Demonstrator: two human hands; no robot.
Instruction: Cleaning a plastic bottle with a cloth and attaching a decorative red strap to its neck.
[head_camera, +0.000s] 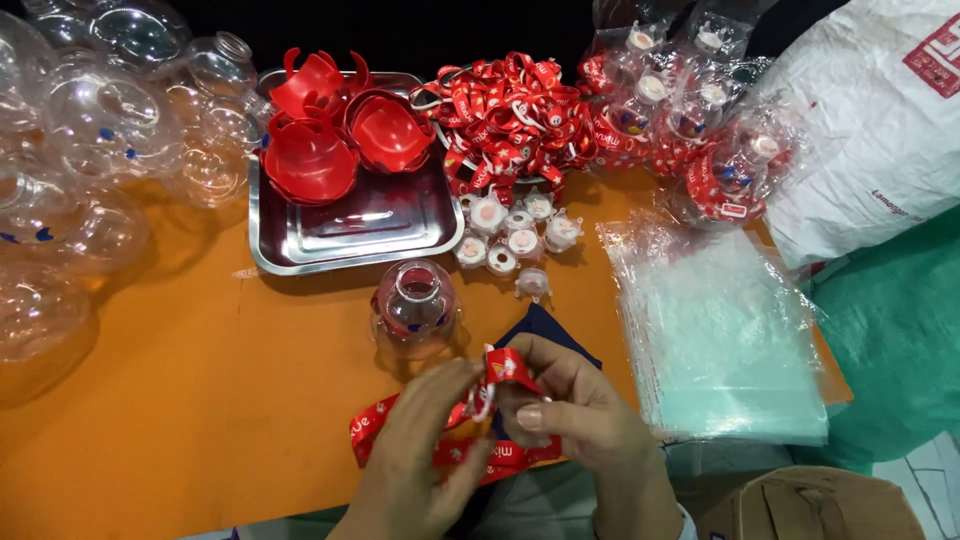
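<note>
My left hand (420, 450) and my right hand (575, 405) meet near the table's front edge, both pinching a red printed strap (505, 368) with a small white ring at its fold. The strap's loose ends trail left (372, 425) and below my hands. Just beyond my fingers stands a clear round plastic bottle (413, 310) with a red base inside. My right hand also seems to cup something small and clear, which I cannot make out.
A steel tray (345, 235) holds red plastic cups (312, 160). Behind lie a pile of red straps (505, 115), several white caps (515, 240), bagged finished pieces (690, 110), a stack of clear bags (720, 330), and clear bottles (90, 150) at left. A white sack (880, 120) lies right.
</note>
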